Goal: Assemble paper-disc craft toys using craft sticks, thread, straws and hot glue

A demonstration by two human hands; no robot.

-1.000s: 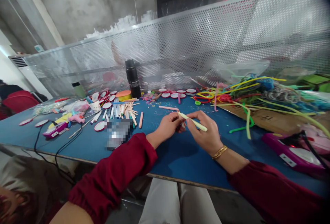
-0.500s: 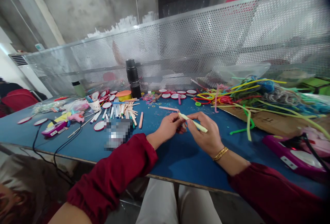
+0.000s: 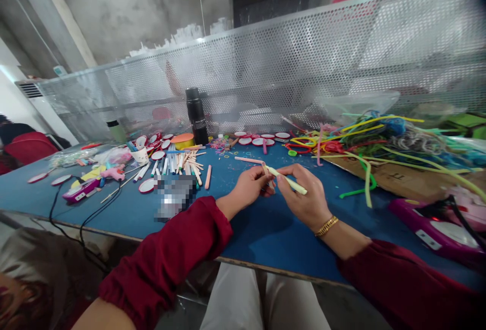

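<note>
Both hands meet over the blue table (image 3: 266, 239). My right hand (image 3: 304, 196) is closed round a pale yellow stick (image 3: 294, 184) that slants up to the left. My left hand (image 3: 248, 186) pinches the stick's upper left end with thumb and fingertips. Just beyond the fingers a pink stick (image 3: 248, 160) lies flat on the table. A gold bracelet (image 3: 326, 225) sits on my right wrist, and both arms wear dark red sleeves.
Left of the hands lie wooden and coloured sticks (image 3: 186, 162), red-rimmed round pieces (image 3: 146, 185), a black bottle (image 3: 196, 115) and a pink glue gun (image 3: 81, 191) with cables. A heap of coloured pipe cleaners (image 3: 383, 135) and a magenta device (image 3: 436, 223) sit on the right. A perforated metal screen (image 3: 284, 62) runs behind.
Almost nothing differs: both hands stay on the yellow stick, shifting only very slightly.
</note>
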